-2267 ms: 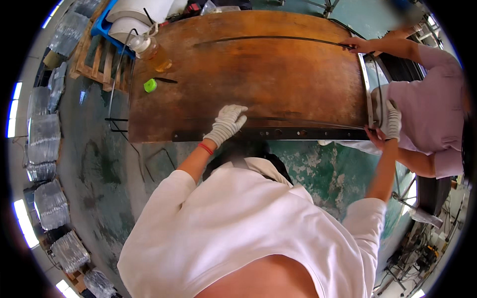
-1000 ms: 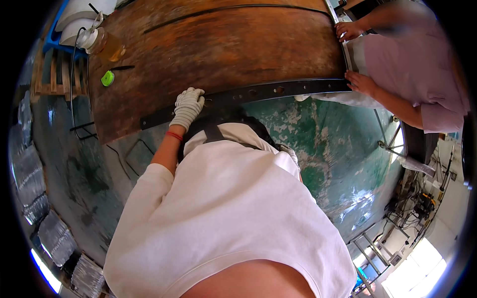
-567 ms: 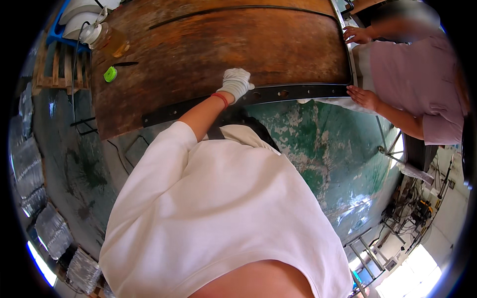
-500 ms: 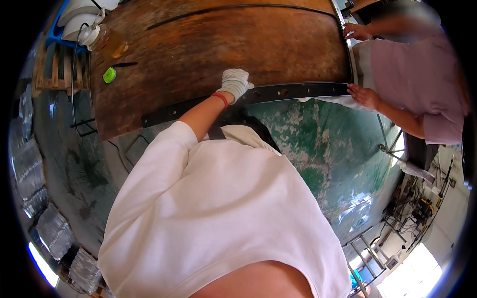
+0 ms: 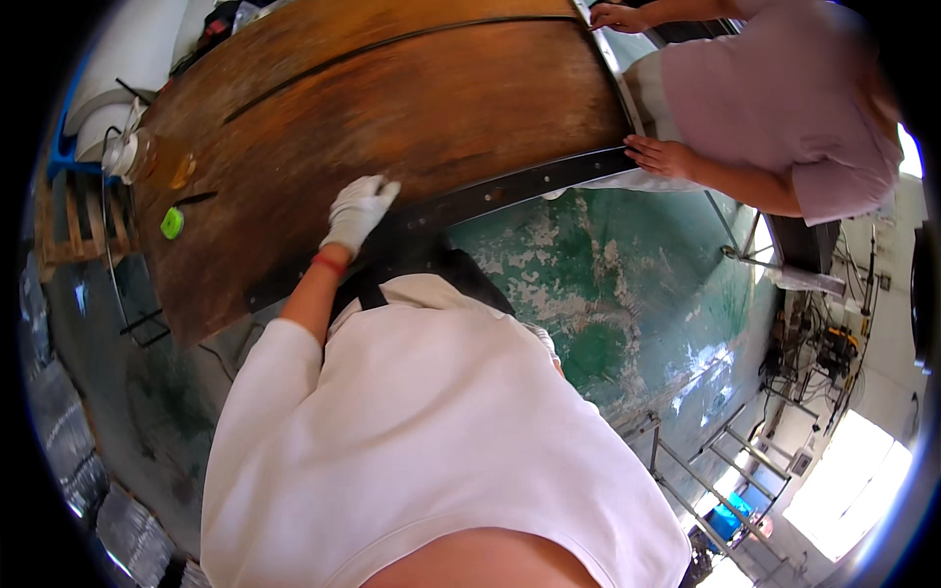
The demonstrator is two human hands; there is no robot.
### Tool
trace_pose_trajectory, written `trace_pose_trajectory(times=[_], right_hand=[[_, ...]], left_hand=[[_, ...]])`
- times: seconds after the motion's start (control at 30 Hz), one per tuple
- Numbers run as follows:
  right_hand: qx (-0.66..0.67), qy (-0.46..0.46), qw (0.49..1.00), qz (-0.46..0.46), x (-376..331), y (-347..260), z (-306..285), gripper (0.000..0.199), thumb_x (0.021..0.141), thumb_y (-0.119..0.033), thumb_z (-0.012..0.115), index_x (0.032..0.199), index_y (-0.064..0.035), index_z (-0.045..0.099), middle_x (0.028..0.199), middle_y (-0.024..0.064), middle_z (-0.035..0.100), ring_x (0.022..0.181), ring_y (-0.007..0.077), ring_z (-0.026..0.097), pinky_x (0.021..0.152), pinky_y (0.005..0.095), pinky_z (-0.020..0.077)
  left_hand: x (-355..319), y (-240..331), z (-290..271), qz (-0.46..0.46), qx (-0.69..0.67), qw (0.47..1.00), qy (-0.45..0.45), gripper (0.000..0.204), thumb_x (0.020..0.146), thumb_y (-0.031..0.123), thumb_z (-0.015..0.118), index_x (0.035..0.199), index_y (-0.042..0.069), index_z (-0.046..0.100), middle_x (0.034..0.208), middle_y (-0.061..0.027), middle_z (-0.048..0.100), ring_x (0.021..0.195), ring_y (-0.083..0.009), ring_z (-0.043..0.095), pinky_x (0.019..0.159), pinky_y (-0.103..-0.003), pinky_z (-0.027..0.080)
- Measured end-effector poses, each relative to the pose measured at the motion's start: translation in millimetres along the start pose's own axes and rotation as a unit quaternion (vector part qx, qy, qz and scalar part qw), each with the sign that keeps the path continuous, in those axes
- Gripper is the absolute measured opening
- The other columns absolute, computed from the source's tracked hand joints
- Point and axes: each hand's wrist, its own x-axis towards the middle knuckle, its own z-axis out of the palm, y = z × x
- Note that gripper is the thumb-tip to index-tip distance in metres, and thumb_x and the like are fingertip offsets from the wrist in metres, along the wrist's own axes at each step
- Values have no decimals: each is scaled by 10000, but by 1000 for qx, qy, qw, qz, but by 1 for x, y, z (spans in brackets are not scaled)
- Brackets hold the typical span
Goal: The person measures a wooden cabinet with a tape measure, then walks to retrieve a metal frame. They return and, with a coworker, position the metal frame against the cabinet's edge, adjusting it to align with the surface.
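Note:
My left hand (image 5: 361, 211), in a white knitted glove, is over the brown wooden tabletop (image 5: 461, 108), just beyond its near edge. Its fingers look stretched out and loosely bent, with nothing visible in them. Close by runs a long black strip (image 5: 500, 188) with holes, lying along that near edge; my forearm crosses its left part. Of my right hand (image 5: 544, 339), only a bit of white glove shows beside my waist; the fingers are hidden behind my shirt. At the strip's right end, a co-worker's hand (image 5: 659, 155) touches the corner.
A thin dark rod (image 5: 392, 41) lies across the tabletop's far part. A lime-green round object (image 5: 173, 223), a dark slim tool (image 5: 199, 197) and a jar of amber liquid (image 5: 162, 160) sit at left. The co-worker (image 5: 735, 98) stands at the right end. A metal rack (image 5: 725, 451) stands behind right.
My left hand has drawn left along the near edge, off the strip, and its fingers have loosened. The view has shifted, and a bit of my right glove now shows.

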Motion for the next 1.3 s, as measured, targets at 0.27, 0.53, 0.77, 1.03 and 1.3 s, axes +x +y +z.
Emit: trace_pose_trajectory(times=[0.27, 0.53, 0.77, 1.03, 1.3], right_hand=[[63, -7, 997, 47, 49, 40, -24, 188, 807, -163, 580, 936, -31, 613, 822, 102, 642, 717, 219, 613, 648, 332, 499], [-36, 15, 999, 9, 8, -13, 6, 208, 810, -198, 563, 920, -33, 625, 836, 89, 635, 720, 206, 593, 642, 337, 484], [-194, -9, 978, -75, 40, 9, -21, 254, 799, -260, 565, 956, -67, 620, 849, 93, 635, 750, 209, 600, 651, 336, 487], [-39, 24, 999, 28, -6, -10, 8, 200, 812, -176, 556, 944, -34, 607, 866, 121, 640, 741, 236, 609, 647, 356, 499], [-71, 45, 996, 34, 5, -10, 11, 216, 822, -209, 552, 951, -47, 615, 872, 93, 645, 717, 216, 601, 650, 350, 480]], left_hand=[[-71, -91, -15, -117, -83, 987, 67, 245, 806, 329, 567, 883, 107, 637, 899, -112, 626, 869, -253, 590, 782, -359, 448], [-87, -137, -4, -197, -203, 949, 138, 210, 811, 264, 600, 898, 79, 650, 823, -73, 636, 762, -148, 585, 738, -299, 456], [-88, -137, -14, -211, -293, 922, 137, 187, 831, 245, 585, 892, 78, 644, 718, -18, 601, 569, -98, 546, 487, -247, 462], [-85, -122, -26, -174, -255, 939, 149, 181, 832, 245, 585, 898, 88, 646, 751, -18, 607, 583, -84, 533, 487, -253, 464], [-84, -104, -32, -176, -236, 945, 140, 188, 827, 261, 589, 896, 95, 646, 757, -26, 611, 586, -99, 542, 501, -264, 460]])
